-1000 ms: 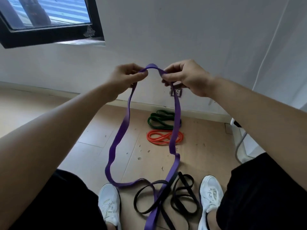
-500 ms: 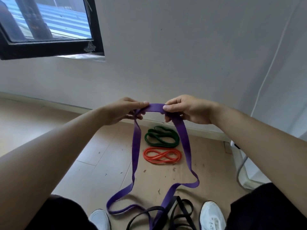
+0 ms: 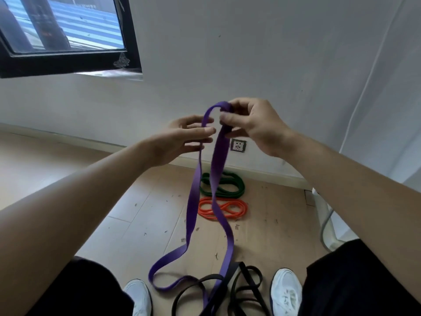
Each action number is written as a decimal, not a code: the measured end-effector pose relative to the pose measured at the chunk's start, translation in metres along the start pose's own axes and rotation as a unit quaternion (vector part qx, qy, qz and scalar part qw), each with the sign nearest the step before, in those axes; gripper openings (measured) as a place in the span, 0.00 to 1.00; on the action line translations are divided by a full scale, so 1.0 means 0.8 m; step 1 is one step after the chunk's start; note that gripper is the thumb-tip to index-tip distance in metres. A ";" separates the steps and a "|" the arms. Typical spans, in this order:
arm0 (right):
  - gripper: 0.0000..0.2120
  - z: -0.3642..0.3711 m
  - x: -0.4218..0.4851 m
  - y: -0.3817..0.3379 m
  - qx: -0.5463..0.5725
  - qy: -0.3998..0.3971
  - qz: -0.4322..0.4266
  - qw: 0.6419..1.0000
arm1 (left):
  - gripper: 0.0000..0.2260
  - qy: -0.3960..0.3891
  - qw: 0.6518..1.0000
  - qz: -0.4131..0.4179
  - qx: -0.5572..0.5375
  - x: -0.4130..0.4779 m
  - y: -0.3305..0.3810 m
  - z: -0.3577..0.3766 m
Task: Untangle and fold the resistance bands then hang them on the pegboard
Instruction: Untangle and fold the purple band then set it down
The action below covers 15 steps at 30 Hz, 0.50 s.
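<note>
Our right hand pinches bend of wide flat purple rubber band, just above grey wall socket; left hand flat-fingered against strand. We should run left down, freeing tail (crossing flat black band below socket) before folding.

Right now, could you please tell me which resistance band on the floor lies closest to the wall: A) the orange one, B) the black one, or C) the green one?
C: the green band lies just in front of the baseboard, the orange band sits nearer the person, and the black band is down between the white shoes; the purple band hangs from the right hand.
</note>
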State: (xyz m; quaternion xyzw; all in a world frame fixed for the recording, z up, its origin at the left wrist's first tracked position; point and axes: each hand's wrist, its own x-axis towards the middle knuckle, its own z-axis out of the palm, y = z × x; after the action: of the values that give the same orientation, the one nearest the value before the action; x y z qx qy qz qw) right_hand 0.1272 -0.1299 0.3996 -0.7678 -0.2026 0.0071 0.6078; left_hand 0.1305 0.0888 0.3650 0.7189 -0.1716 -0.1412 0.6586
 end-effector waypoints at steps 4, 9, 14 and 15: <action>0.10 0.003 0.005 -0.009 0.082 0.034 -0.018 0.996 | 0.22 -0.004 1.000 0.016 0.014 -0.002 0.003 0.031; 0.09 -0.007 0.006 -0.020 0.144 0.067 -0.036 0.987 | 0.19 0.000 0.998 -0.007 0.067 0.004 -0.010 0.057; 0.08 -0.043 0.007 -0.035 0.198 0.121 -0.063 0.971 | 0.08 -0.038 0.992 -0.054 0.104 0.009 -0.034 0.069; 0.07 -0.053 0.007 -0.036 0.203 0.139 -0.066 0.967 | 0.07 -0.042 0.992 -0.054 0.108 0.009 -0.035 0.070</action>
State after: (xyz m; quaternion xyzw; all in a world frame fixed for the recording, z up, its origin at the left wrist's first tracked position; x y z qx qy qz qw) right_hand 0.1347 -0.1623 0.4392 -0.6067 -0.1609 -0.0990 0.7722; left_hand 0.1150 0.0375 0.3321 0.7873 -0.1740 -0.1875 0.5611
